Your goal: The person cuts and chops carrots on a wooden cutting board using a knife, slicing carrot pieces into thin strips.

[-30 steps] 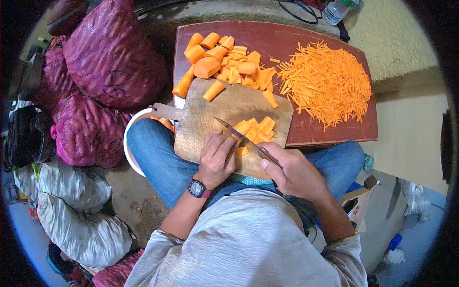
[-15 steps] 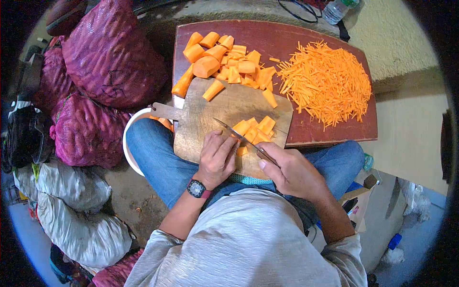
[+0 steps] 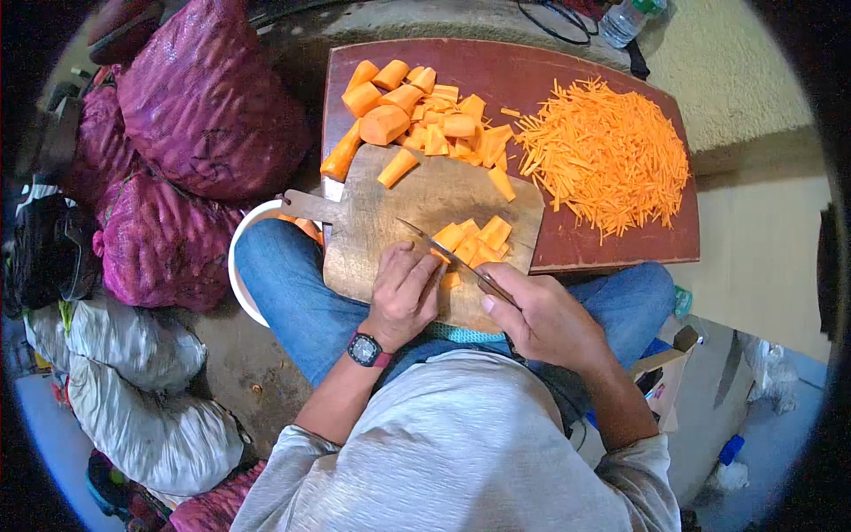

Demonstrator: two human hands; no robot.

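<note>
Head view: steel knife point(image 3: 443, 251) slices blocky carrot pieces point(image 3: 470, 239) on worn wooden board point(image 3: 390, 222).

A low reddish-brown surface point(image 3: 620, 248) stands on a rough concrete floor point(image 3: 239, 363). Purple mesh sacks point(image 3: 199, 106) are heaped to the left, with grey-white sacks point(image 3: 142, 390) nearer. A pale wall point(image 3: 753, 80) rises at upper right, beside what may be a plastic bottle point(image 3: 625, 18). The light is even.
</note>
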